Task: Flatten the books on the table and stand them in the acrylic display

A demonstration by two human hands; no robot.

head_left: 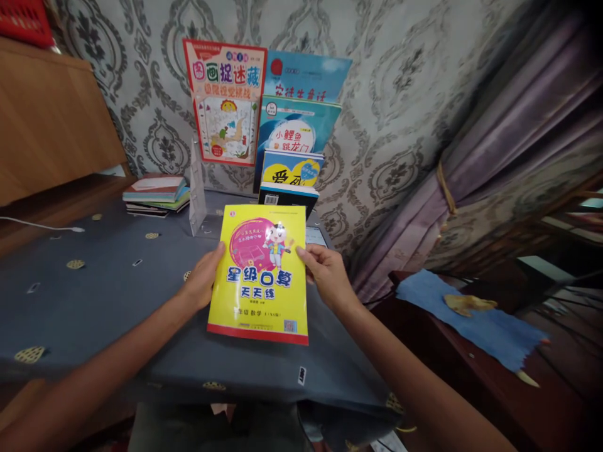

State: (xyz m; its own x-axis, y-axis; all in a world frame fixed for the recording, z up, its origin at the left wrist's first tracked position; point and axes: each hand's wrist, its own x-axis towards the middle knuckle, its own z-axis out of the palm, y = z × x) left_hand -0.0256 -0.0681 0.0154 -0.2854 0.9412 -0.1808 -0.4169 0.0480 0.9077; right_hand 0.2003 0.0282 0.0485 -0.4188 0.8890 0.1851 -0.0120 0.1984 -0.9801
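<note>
A yellow workbook (261, 301) with a red bottom strip is held up over the table, cover facing me. My left hand (206, 275) grips its left edge, thumb on the cover and fingers behind. On the opposite edge, my right hand (326, 271) pinches the workbook the same way. Just beyond it stands a clear book rack (196, 191). In the rack are a red-bordered picture book (228, 107), a teal book (301, 125), a blue book (308, 69) behind it, a yellow and blue book (292, 171) and a dark book (289, 196) at the front.
A stack of books (156, 194) lies left of the rack on the grey tablecloth (117, 276). A white cable (42, 225) crosses the left side. At right, a dark red surface (452, 358) holds a blue cloth (480, 326), beneath a purple curtain (466, 163).
</note>
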